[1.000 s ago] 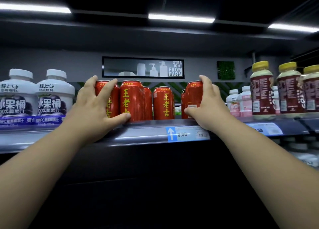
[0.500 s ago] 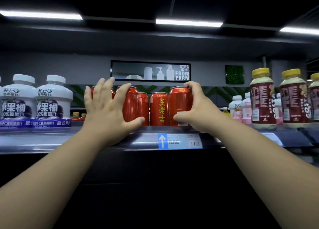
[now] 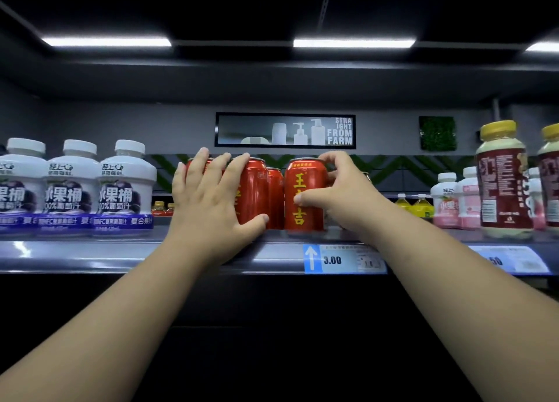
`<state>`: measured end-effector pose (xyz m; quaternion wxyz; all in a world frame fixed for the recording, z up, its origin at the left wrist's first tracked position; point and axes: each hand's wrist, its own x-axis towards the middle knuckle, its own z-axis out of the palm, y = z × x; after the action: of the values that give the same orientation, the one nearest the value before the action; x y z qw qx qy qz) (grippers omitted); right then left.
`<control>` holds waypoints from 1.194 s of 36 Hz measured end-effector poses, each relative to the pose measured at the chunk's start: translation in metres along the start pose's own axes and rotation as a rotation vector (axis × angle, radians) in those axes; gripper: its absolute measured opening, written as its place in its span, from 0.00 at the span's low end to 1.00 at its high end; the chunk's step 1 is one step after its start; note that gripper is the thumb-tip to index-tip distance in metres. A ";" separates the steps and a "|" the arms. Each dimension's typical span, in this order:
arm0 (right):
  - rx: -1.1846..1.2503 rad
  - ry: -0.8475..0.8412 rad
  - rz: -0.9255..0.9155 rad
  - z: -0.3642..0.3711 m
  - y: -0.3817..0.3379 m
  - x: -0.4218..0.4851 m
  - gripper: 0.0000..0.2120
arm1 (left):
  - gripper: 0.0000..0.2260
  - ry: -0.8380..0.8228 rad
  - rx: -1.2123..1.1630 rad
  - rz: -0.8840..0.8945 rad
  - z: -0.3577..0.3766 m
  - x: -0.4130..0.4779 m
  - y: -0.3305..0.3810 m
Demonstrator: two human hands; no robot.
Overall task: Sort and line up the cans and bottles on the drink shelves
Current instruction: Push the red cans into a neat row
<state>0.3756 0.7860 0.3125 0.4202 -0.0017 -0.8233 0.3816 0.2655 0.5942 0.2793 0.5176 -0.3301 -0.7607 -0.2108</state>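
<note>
Several red cans with yellow characters stand bunched together on the grey shelf (image 3: pixel 90 255). My left hand (image 3: pixel 211 202) lies spread over the left cans, fingers across their fronts and tops, thumb against the base of one red can (image 3: pixel 254 189). My right hand (image 3: pixel 341 195) grips the rightmost red can (image 3: pixel 305 189), thumb on its front and fingers curled over the rim and back. Between the two front cans, another can (image 3: pixel 276 195) stands further back. The leftmost can is mostly hidden by my left hand.
Three white grape-juice bottles (image 3: pixel 124 186) stand left of the cans. Small pink-and-white bottles (image 3: pixel 453 202) and tall brown bottles with yellow caps (image 3: pixel 502 183) stand to the right. A 3.00 price tag (image 3: pixel 341 259) is fixed on the shelf's front rail.
My right hand has slid its can leftward against the other cans, closing the gap. My left hand has spread flatter over the left cans.
</note>
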 end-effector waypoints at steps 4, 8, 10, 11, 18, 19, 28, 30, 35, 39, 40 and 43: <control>0.066 -0.039 -0.016 0.013 -0.001 -0.002 0.34 | 0.44 0.007 -0.017 0.012 0.000 -0.001 -0.001; -0.157 0.001 -0.090 0.014 0.004 -0.009 0.43 | 0.44 0.031 -0.044 -0.004 0.000 -0.003 -0.001; -0.167 -0.017 -0.094 0.012 0.004 -0.010 0.41 | 0.43 0.046 -0.058 -0.034 0.000 -0.003 -0.002; -0.176 -0.022 -0.094 0.013 0.004 -0.010 0.40 | 0.43 0.045 -0.068 -0.045 -0.001 -0.003 -0.002; -0.254 0.049 -0.105 0.018 0.000 -0.014 0.40 | 0.44 0.000 -0.077 -0.027 -0.001 -0.003 -0.002; -0.254 0.052 -0.105 0.017 0.000 -0.015 0.39 | 0.44 0.000 -0.066 -0.020 -0.001 -0.003 -0.001; -0.151 -0.003 -0.031 -0.021 0.006 -0.002 0.29 | 0.43 0.001 0.095 0.106 -0.008 -0.004 0.012; -0.200 -0.039 0.010 -0.029 0.012 0.007 0.30 | 0.43 0.002 0.098 0.139 -0.008 -0.004 0.024; -0.316 -0.174 -0.017 -0.034 0.019 0.029 0.39 | 0.42 0.007 0.013 0.082 0.000 0.009 0.056; -0.285 -0.241 -0.009 -0.029 0.026 0.043 0.36 | 0.41 -0.003 0.064 0.039 0.012 0.009 0.058; -0.258 -0.247 0.010 -0.026 0.029 0.047 0.35 | 0.41 0.001 0.069 0.039 0.014 0.008 0.058; -0.191 -0.227 0.039 -0.020 0.036 0.055 0.30 | 0.40 0.009 0.063 0.040 0.014 0.008 0.057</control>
<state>0.3424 0.8418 0.3342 0.3148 -0.0148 -0.8979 0.3074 0.2953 0.6453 0.2797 0.5351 -0.3280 -0.7579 -0.1778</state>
